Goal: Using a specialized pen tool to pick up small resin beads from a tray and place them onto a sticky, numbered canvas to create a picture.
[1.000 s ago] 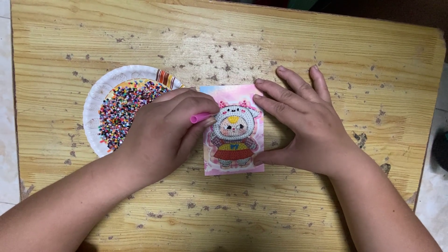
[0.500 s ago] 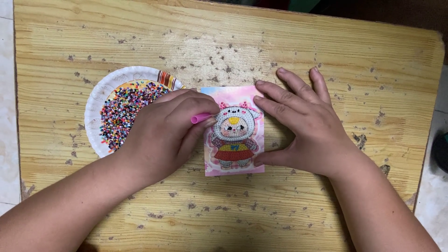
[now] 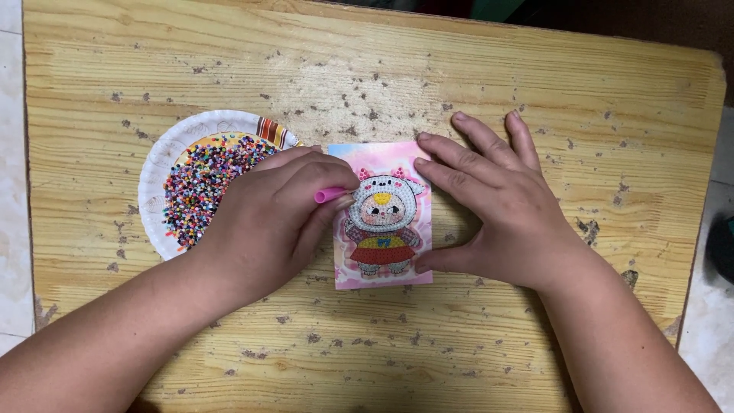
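while left hand [image 3: 267, 222] grip clamps one pink pen [image 3: 330, 194] | right hand [image 3: 497, 206] flat, fingers apart, on one card [image 3: 382, 218] | one bead plate [image 3: 164, 157]

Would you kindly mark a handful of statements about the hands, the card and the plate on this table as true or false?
1. The left hand grips a pink pen with its tip at the picture card. True.
2. The right hand is lifted clear of the card. False: its fingers and thumb rest on the card's right edge.
3. The paper plate holds mixed-colour beads. True.
4. The plate sits to the right of the card. False: it lies to the left, partly behind the left hand.
5. The card lies on a wooden table. True.
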